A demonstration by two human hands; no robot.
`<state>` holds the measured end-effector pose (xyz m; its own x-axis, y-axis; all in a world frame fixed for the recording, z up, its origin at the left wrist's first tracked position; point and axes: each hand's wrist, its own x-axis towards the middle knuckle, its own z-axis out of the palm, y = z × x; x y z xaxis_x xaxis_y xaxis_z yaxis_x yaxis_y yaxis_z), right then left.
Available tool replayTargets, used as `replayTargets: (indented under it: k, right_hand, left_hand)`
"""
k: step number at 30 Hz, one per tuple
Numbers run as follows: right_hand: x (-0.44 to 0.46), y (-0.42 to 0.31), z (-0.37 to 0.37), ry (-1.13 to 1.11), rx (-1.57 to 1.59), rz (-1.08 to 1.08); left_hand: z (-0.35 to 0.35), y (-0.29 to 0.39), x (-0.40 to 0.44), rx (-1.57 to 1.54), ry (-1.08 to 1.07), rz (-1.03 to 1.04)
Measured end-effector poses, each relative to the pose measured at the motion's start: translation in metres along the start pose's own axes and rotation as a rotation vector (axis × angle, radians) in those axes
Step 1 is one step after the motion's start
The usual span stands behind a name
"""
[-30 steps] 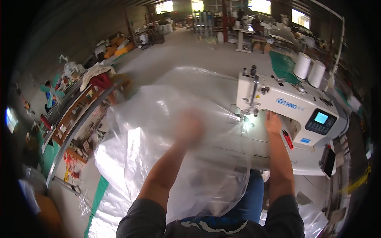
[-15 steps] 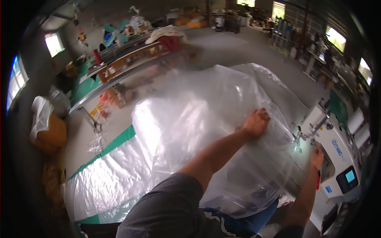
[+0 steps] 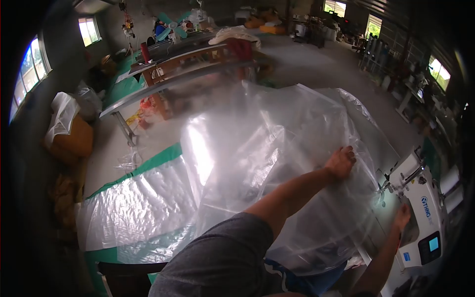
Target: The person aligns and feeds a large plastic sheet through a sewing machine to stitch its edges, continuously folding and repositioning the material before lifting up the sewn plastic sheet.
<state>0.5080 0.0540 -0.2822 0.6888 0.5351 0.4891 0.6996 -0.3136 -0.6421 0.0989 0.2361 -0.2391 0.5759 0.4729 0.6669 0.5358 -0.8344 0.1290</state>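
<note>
A large sheet of clear plastic film (image 3: 307, 213) spreads in folds before me, its right edge reaching the needle area of a white sewing machine (image 3: 420, 203). My left hand (image 3: 341, 163) is closed on the film near that edge, fingers curled into it. Beside the needle, at the machine bed, my right hand (image 3: 403, 216) has its fingers drawn together. A small reddish thing shows by the right wrist, too small to name. What the right fingers hold, if anything, is hidden. The machine's small screen (image 3: 434, 244) is lit.
More film (image 3: 138, 208) lies over a green cloth (image 3: 106, 255) at left. Beyond it stand a metal-edged bench (image 3: 168, 89) and a green-bladed fan (image 3: 170, 28). An orange sack (image 3: 74, 138) sits at far left. A dark chair back (image 3: 123, 277) is close by, lower left.
The view has swung, so most things sit further right or lower. My left hand keeps its hold on the film, and my right hand stays beside the needle.
</note>
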Motion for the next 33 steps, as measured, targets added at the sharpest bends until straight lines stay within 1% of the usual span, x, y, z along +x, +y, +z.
replayTargets:
  k: [1,2,4,5,7,8,10,12,16,17,20,22,24,26,28,33]
  right_hand:
    - [0.001,0.004,-0.005,-0.047,-0.054,0.017]
    - [0.004,0.002,-0.008,-0.04,-0.061,0.021]
    - [0.001,-0.009,-0.014,-0.14,-0.163,0.063]
    - [-0.004,-0.016,-0.013,-0.137,-0.168,0.07]
    - [-0.012,-0.028,-0.006,0.07,0.056,0.034]
    - [-0.01,-0.023,-0.006,0.07,0.058,0.032]
    - [-0.001,-0.016,-0.005,-0.063,-0.06,0.017]
    - [-0.003,-0.029,-0.006,-0.089,-0.114,0.019]
    - [-0.018,-0.053,-0.014,-0.214,-0.353,0.039]
    - [-0.019,-0.053,-0.014,-0.213,-0.354,0.04]
    - [-0.023,-0.051,-0.005,-0.142,-0.395,0.006]
    - [-0.027,-0.044,-0.005,-0.124,-0.541,-0.151]
    - [-0.041,-0.069,-0.014,-0.159,-0.565,-0.16]
    - [-0.046,-0.074,-0.023,-0.181,-0.591,-0.166]
    - [-0.047,-0.063,-0.013,-0.156,-0.503,-0.308]
    - [-0.058,-0.067,-0.013,-0.13,-0.43,-0.29]
  left_hand:
    - [-0.002,0.003,-0.001,-0.012,-0.001,0.002]
    - [-0.012,0.004,0.0,-0.014,-0.018,-0.006]
    - [-0.018,0.005,0.001,-0.027,-0.041,-0.005]
    - [-0.018,0.004,0.001,-0.033,-0.034,-0.005]
    - [-0.01,0.002,0.001,-0.038,-0.025,-0.004]
    - [-0.006,0.001,0.001,-0.032,-0.019,-0.003]
    - [0.001,-0.004,0.002,-0.018,-0.006,-0.004]
    - [-0.002,0.0,0.004,-0.037,-0.081,-0.031]
    - [-0.005,0.003,0.002,-0.029,-0.041,-0.016]
    - [-0.005,0.002,0.001,-0.04,-0.037,-0.014]
    - [-0.008,0.001,0.002,-0.048,-0.05,-0.011]
    - [-0.009,0.0,0.001,-0.05,-0.071,-0.012]
    - [-0.003,0.001,0.0,-0.038,-0.017,-0.007]
    - [-0.007,0.003,0.002,-0.065,-0.038,-0.008]
    - [-0.012,0.0,0.002,-0.066,-0.057,-0.012]
    - [-0.002,-0.001,0.004,0.04,-0.083,-0.015]
